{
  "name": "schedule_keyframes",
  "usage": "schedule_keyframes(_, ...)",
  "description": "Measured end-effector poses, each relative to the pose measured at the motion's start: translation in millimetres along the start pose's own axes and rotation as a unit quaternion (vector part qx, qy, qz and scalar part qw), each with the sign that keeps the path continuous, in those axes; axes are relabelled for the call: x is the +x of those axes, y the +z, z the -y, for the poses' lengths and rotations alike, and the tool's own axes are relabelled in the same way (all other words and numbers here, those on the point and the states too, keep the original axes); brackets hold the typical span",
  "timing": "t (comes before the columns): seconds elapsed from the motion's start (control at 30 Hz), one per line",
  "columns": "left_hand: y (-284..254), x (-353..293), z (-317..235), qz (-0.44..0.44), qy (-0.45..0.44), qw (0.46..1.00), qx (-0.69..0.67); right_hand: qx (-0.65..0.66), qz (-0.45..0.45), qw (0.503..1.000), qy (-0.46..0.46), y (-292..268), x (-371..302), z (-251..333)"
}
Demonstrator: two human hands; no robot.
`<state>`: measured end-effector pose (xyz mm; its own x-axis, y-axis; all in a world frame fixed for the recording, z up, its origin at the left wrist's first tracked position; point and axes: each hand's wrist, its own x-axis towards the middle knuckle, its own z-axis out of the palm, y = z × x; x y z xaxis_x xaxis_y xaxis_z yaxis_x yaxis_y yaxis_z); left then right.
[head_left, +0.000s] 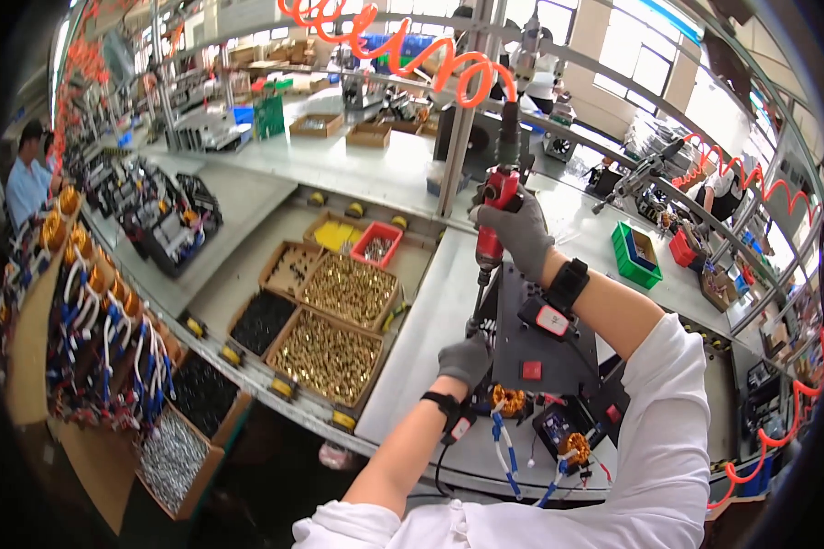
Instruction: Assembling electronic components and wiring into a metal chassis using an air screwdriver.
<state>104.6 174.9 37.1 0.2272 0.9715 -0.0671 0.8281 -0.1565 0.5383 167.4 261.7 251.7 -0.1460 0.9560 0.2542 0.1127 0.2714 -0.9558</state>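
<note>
In a grey glove, my right hand (520,227) is wrapped round a red air screwdriver (492,243), held upright at the left edge of a black metal panel (545,352). Its long bit points down and ends beside my left hand (465,359). That hand, also gloved, has its fingers closed by the bit's tip, next to the panel's edge; what they pinch is too small to make out. Copper-wound coils (508,400) and blue-and-white wires (505,448) lie at the panel's near side.
To the left stand open boxes of brass fasteners (328,357), a box of black parts (264,322) and a red bin (376,244). An orange coiled hose (403,55) runs above to the screwdriver. A green bin (636,254) sits at right; wired coils (110,329) fill the far left.
</note>
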Motion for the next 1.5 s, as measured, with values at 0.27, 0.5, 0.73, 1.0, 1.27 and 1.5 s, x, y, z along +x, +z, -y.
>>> schedule_keyframes(0.27,-25,-8,2,0.064,0.042,0.996,0.037,0.086,-0.334,0.931,-0.121,-113,160,-4)
schedule_keyframes(0.5,-15,-4,10,0.06,0.035,0.997,0.032,-0.263,-0.395,0.88,-0.014,-215,214,2)
schedule_keyframes(0.73,24,7,37,-0.019,0.096,0.994,0.04,-0.585,-0.129,0.749,-0.283,-198,135,143)
schedule_keyframes(1.0,-22,-9,11,0.039,0.081,0.988,0.124,-0.409,0.154,0.898,-0.038,-118,-226,228)
schedule_keyframes(1.27,-36,-72,-4,0.211,0.239,0.946,-0.065,-0.844,-0.05,0.526,-0.094,-122,-340,43)
schedule_keyframes(1.5,-16,-74,1,0.066,0.253,0.965,0.01,-0.604,-0.216,0.748,-0.171,-231,-306,26)
